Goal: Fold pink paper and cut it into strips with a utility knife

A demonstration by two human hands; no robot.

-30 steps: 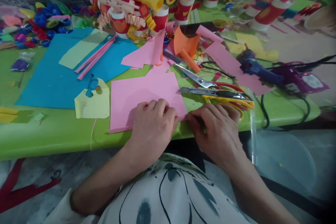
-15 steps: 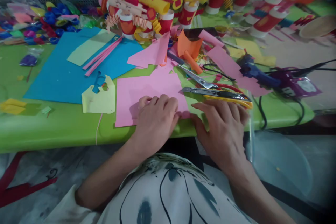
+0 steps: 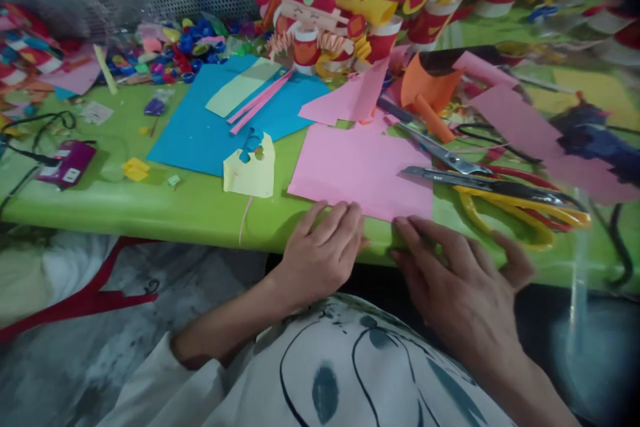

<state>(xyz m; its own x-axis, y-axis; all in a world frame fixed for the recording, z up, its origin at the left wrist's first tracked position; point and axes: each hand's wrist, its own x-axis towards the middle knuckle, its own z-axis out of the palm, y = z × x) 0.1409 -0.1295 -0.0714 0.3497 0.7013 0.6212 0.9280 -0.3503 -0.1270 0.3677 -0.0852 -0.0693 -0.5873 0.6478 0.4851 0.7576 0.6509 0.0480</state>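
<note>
A pink sheet of paper [image 3: 360,167] lies flat at the front of the green table. My left hand [image 3: 325,247] rests at its near edge, fingers stretched forward and touching or almost touching the paper. At the near right corner, my right hand [image 3: 460,273] has its fingers apart, fingertips on the edge. Scissors with red and yellow handles [image 3: 530,227] lie to the right, under a utility knife [image 3: 465,180] whose tip overlaps the paper. A pale yellow paper scrap [image 3: 250,170] with cut-out holes lies left of the sheet.
Blue card [image 3: 185,133] lies behind on the left, bearing pink strips [image 3: 260,103]. Orange paper [image 3: 430,87] and pink offcuts [image 3: 515,117] lie behind the scissors. Paper-and-cup figures [image 3: 310,27] stand at the back. A dark blue glue gun [image 3: 595,140] is at right, a purple box with cords [image 3: 67,163] at left.
The view has swung left, so the table things sit further right. Both hands have drawn back from on top of the pink paper to its near edge.
</note>
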